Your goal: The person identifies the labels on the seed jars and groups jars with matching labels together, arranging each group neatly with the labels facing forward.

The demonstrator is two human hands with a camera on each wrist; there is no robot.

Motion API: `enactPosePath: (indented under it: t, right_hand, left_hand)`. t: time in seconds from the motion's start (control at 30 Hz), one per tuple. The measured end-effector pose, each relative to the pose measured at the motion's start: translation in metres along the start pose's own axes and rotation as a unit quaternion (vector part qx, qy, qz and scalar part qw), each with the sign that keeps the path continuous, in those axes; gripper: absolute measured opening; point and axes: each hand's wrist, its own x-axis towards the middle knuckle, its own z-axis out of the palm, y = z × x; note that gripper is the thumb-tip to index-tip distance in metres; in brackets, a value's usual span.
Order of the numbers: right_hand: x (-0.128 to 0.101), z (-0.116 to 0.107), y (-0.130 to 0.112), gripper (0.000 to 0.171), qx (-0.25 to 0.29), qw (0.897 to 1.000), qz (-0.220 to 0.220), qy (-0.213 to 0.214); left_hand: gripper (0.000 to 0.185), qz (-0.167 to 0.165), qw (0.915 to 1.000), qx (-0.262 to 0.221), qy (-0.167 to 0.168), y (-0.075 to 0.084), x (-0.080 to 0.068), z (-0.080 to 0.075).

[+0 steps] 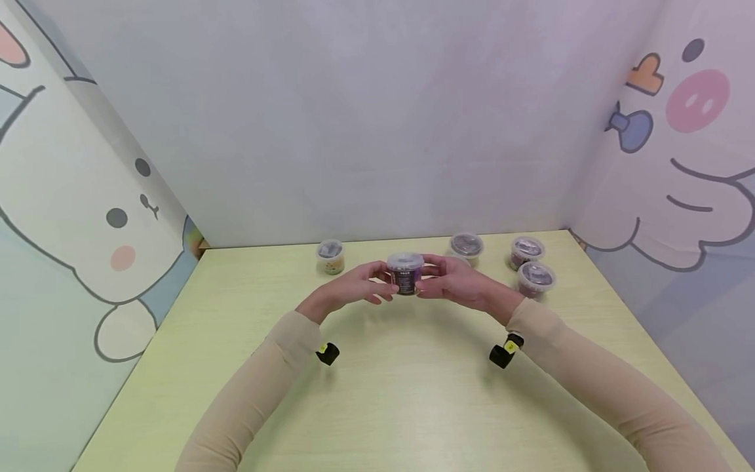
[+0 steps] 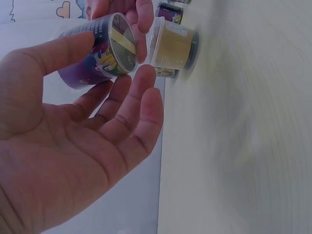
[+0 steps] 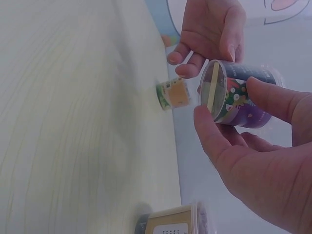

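Observation:
A small round plastic tub (image 1: 405, 275) with a clear lid and a dark purple, colourful printed wrap is held up above the table, between both hands. My left hand (image 1: 356, 285) holds its left side, with the thumb on the wrap and fingers curved around it in the left wrist view. From the other side my right hand (image 1: 463, 282) grips the tub, thumb on the wrap and fingers behind, as the right wrist view shows. Through the clear bottom of the tub (image 3: 243, 92) a pale flat strip is visible.
A lidded tub with a pale yellowish wrap (image 1: 331, 262) stands at the back left of the light wooden table (image 1: 407, 406). Several more lidded tubs stand at the back right, one (image 1: 466, 246) behind my right hand, another (image 1: 536, 278) beside my right forearm. Cartoon-printed sheets (image 1: 377, 131) enclose the table.

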Motion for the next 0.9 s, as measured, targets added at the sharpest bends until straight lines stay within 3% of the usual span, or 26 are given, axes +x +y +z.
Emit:
enactPosePath:
  t: [0.53, 0.9]
  right_hand:
    - [0.0017, 0.0013, 0.0004, 0.082, -0.016, 1.000, -0.006, -0.006]
    - [0.0048, 0.0040, 0.0013, 0.078, 0.002, 1.000, -0.012, 0.000]
  left_hand:
    - [0.058, 0.008, 0.9994, 0.014, -0.031, 0.0013, -0.0019, -0.0018]
    - [0.057, 0.009, 0.9994, 0.021, -0.024, 0.0051, -0.0029, -0.0004]
